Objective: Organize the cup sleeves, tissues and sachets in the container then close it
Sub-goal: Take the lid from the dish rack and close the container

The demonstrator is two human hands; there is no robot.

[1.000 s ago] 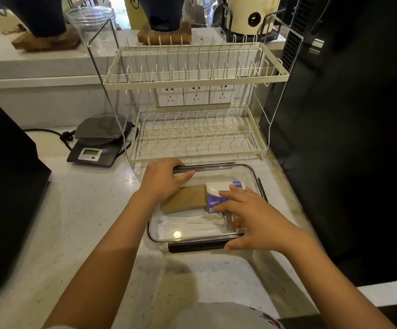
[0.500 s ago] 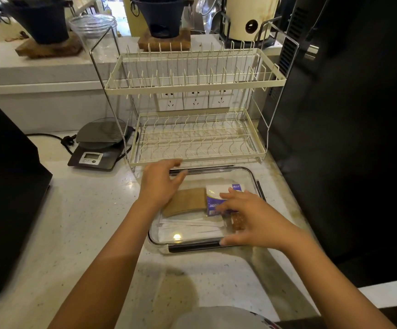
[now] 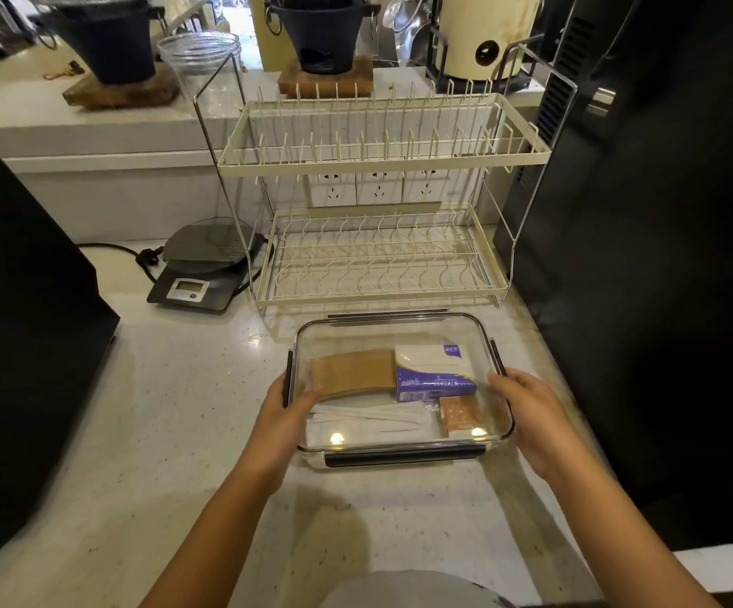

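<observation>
A clear rectangular container (image 3: 478,331) with a clear lid and black clips sits on the counter in front of me. Through the lid I see a brown cup sleeve (image 3: 353,375), a white and purple tissue pack (image 3: 432,373), white stick sachets (image 3: 369,421) and a brown sachet (image 3: 459,414). My left hand (image 3: 285,416) grips the left edge at the side clip, thumb on the lid. My right hand (image 3: 529,416) lies against the right side, thumb at the rim, fingers relaxed.
A cream two-tier dish rack (image 3: 377,256) stands just behind the container. A digital scale (image 3: 206,274) with a cable sits to its left. A black machine (image 3: 18,344) bounds the counter on the left, a tall black appliance (image 3: 640,256) on the right.
Both hands have left the top of the lid and moved outward to the container's left and right sides. The contents have not shifted.
</observation>
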